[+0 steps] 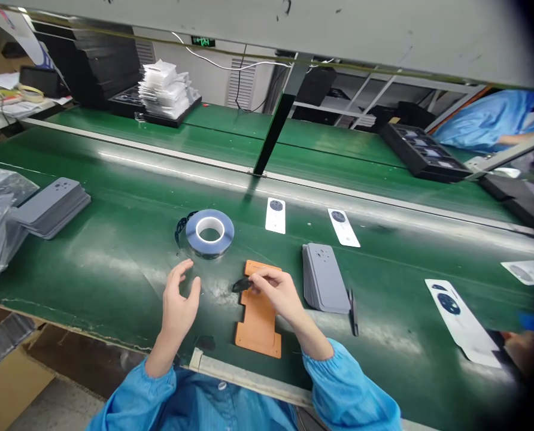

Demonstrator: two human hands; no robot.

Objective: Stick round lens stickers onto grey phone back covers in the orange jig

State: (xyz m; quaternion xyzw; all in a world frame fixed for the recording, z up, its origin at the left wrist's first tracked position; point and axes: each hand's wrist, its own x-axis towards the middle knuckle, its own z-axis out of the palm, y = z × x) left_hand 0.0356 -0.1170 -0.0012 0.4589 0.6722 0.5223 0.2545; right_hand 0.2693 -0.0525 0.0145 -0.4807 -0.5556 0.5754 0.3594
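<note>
A small, thin black piece (240, 285) sits tilted in the right hand's (273, 290) fingertips, above an orange plate (257, 326) with notched sides, lying flat on the desk (127, 239). Beyond the plate, to its left, a bluish tape roll (209, 248) with a white core lies on its side, dark cutouts trailing from its left edge.

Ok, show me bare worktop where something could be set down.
Free: between the left grey stack and the tape roll; also between the black tool and the long white card. Crowded: around the orange fixture, where the right hand holds a black piece.
</note>
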